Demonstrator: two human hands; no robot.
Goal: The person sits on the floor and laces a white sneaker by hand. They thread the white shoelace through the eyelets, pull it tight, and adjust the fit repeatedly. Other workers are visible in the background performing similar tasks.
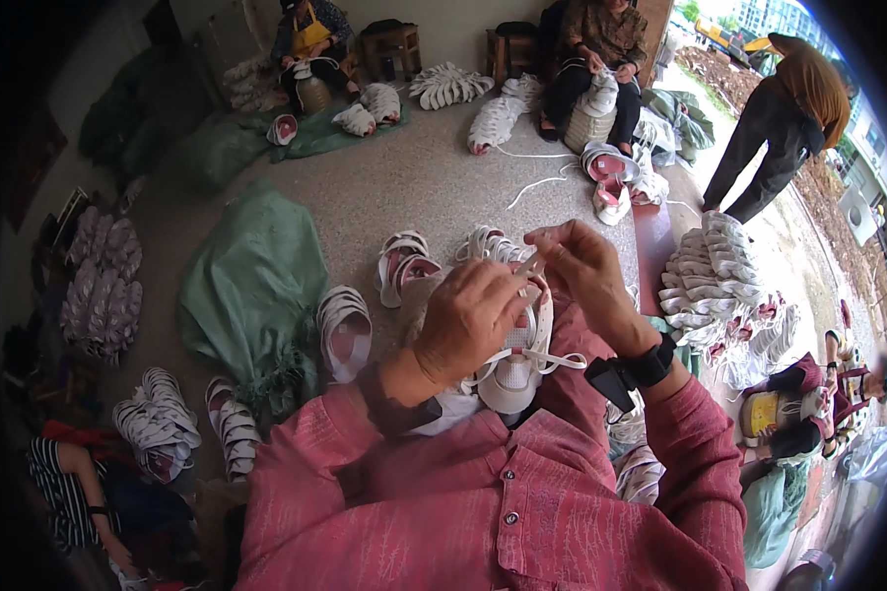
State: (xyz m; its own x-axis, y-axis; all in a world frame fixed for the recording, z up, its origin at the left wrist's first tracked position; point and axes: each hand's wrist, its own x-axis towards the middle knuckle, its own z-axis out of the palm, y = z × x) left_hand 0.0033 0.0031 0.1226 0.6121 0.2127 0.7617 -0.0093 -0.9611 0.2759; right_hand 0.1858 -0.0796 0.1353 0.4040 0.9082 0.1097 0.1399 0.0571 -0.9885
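Speckled floor stretches beyond the white shoe, its toe toward the shirt hem, its far end beneath a lace pinched by the nearer left hand and right hand.

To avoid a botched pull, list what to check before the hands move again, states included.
1. Shoe in front of both hands: ok; the white shoe has its toe toward the body.
2. Left hand at the shoe: ok; it is over the upper.
3. Right hand gripping a lace end: cannot tell; its fingertips are too small to read.
4. Loose lace clear of the toe: not ok; it trails across.
5. All eyelets threaded: cannot tell; the hands hide some.
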